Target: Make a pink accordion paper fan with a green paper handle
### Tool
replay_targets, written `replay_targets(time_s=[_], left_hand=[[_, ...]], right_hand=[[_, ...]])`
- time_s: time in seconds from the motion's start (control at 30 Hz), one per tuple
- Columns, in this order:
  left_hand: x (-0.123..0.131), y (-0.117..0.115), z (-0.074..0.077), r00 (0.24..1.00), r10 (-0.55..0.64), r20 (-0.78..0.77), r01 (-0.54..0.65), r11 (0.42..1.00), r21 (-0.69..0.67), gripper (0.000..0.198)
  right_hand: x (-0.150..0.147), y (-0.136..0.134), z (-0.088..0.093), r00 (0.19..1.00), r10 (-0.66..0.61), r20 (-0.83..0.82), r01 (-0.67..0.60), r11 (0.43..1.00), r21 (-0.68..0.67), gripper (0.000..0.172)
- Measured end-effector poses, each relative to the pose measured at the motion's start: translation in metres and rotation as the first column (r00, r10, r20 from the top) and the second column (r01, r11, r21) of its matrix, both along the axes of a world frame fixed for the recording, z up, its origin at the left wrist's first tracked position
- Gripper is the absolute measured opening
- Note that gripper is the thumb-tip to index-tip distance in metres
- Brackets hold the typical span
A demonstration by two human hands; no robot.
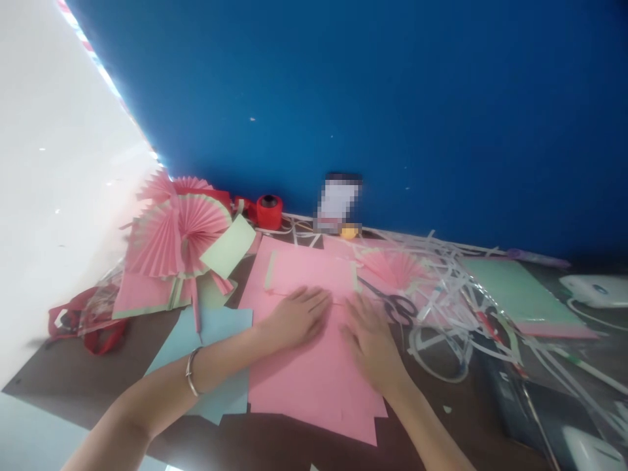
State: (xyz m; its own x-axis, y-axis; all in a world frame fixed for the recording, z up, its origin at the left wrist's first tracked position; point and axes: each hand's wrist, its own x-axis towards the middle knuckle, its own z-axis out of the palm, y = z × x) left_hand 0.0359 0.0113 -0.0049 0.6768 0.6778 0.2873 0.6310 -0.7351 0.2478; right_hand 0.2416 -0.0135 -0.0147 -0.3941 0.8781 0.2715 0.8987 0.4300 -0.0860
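Pink paper sheets point(314, 386) lie in an uneven stack in front of me. On top, toward the back, is a smaller pink piece point(314, 269) with pale green strips along its left and right ends. My left hand point(303, 315) rests flat near this piece's front edge, fingers stretched to the right. My right hand point(367, 337) lies on the right side of the sheets, fingers extended forward near the same edge. Neither hand grips anything that I can see. Black-handled scissors point(400, 309) lie just right of my right hand, partly over pink paper.
Pleated pink paper fans point(206, 219) pile up at the left, beside blue paper point(220, 327). A red tape roll point(269, 212) and a blurred-out phone point(338, 199) stand by the blue wall point(367, 98). Tangled white strips point(451, 281) and green sheets point(520, 291) cover the right.
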Motion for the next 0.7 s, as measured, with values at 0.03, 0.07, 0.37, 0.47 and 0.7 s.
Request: replay_targets(time_s=[0.03,0.07,0.37,0.47,0.7], left_hand=[[0.001,0.001,0.0,1.0,0.009,0.005,-0.009,1.0,-0.004,0.043],[0.001,0.001,0.0,1.0,0.014,0.006,-0.014,1.0,-0.005,0.042],[0.007,0.005,0.003,1.0,-0.023,0.018,0.022,0.999,0.038,0.039],[0.004,0.005,-0.003,0.999,-0.011,0.03,0.01,0.999,0.034,0.043],[0.001,0.003,-0.005,0.999,0.033,0.021,-0.033,0.999,-0.023,0.045]], right_hand=[[0.002,0.0,0.002,1.0,-0.006,-0.022,0.006,1.0,0.013,0.051],[0.004,-0.001,0.004,0.999,-0.009,-0.039,0.01,0.999,0.032,0.05],[-0.004,-0.003,0.007,0.999,0.042,0.035,-0.044,0.996,0.072,0.045],[-0.003,-0.003,0.002,0.999,0.005,0.048,-0.007,0.999,0.044,0.047],[-0.011,-0.005,0.007,0.997,0.006,0.079,-0.008,1.0,0.024,0.051]])
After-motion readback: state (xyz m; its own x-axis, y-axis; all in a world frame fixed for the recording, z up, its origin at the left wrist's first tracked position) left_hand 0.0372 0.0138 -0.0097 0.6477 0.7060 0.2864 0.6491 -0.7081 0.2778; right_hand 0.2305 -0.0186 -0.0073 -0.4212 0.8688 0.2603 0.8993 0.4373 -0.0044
